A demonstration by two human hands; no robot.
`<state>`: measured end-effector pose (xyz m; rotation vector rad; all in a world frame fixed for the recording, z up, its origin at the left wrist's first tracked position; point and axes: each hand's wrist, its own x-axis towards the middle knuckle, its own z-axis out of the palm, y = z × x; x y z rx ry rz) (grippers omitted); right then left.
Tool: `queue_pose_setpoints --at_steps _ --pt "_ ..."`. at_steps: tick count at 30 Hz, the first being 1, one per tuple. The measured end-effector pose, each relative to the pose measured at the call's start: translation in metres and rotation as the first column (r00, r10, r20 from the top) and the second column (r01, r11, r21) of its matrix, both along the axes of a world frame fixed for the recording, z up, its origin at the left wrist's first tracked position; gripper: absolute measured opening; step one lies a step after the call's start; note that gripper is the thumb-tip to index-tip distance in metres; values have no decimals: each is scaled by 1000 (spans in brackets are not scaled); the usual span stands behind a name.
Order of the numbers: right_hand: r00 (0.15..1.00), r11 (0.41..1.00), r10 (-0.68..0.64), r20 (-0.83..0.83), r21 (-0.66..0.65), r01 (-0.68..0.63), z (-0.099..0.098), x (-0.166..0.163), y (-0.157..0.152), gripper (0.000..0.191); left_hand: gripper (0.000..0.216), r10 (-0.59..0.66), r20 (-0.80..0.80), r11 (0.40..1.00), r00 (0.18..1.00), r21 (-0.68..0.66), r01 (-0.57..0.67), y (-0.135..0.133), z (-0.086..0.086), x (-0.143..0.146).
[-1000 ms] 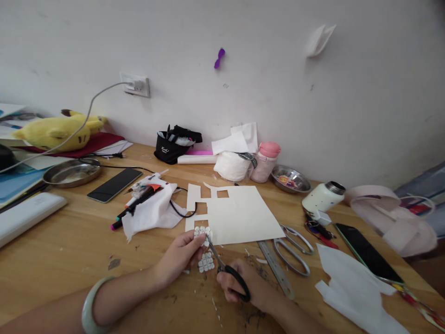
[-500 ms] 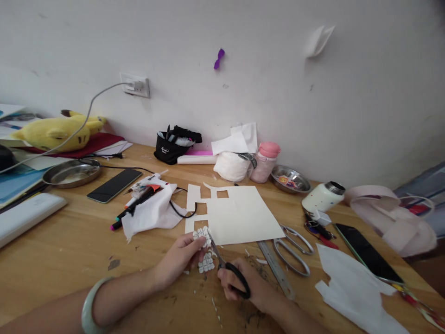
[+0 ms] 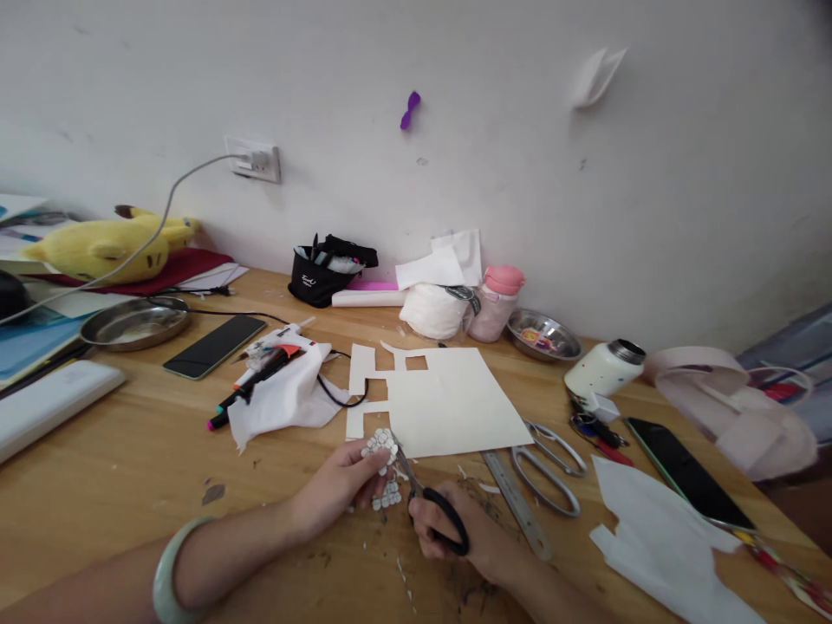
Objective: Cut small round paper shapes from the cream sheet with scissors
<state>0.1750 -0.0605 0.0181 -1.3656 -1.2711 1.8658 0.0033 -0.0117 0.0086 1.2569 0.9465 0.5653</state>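
Note:
Between the thumb and fingers of my left hand [image 3: 344, 475] is a small white paper cutout [image 3: 380, 444] with dark-outlined rounded shapes and a scalloped edge. My right hand [image 3: 448, 522] grips black-handled scissors [image 3: 448, 523], whose blades point up and left to the cutout's right edge. Whether the blades touch the paper I cannot tell. Another similar patterned piece [image 3: 388, 496] lies on the table just below, partly behind my left fingers. Beyond both hands lies a cream sheet of card [image 3: 455, 403] with rectangular notches cut at its left side.
Right of my right hand lie a metal ruler [image 3: 516, 503] and grey-handled scissors [image 3: 549, 468]. White tissue [image 3: 286, 399], markers [image 3: 250, 386] and a glue gun [image 3: 289, 336] are at left. A torn white sheet [image 3: 669, 537] and a phone [image 3: 689, 472] lie at right. Paper scraps litter the front.
My left hand has turned the paper cutout slightly and lowered it a little, covering more of the piece beneath. My right hand with the scissors has hardly moved.

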Motion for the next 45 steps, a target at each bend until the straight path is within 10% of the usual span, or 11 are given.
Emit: queue_pose_setpoints --at_steps 45 --pt "991 987 132 13 90 -133 7 2 2 45 42 -41 76 999 996 -14 42 1 -4 -4"
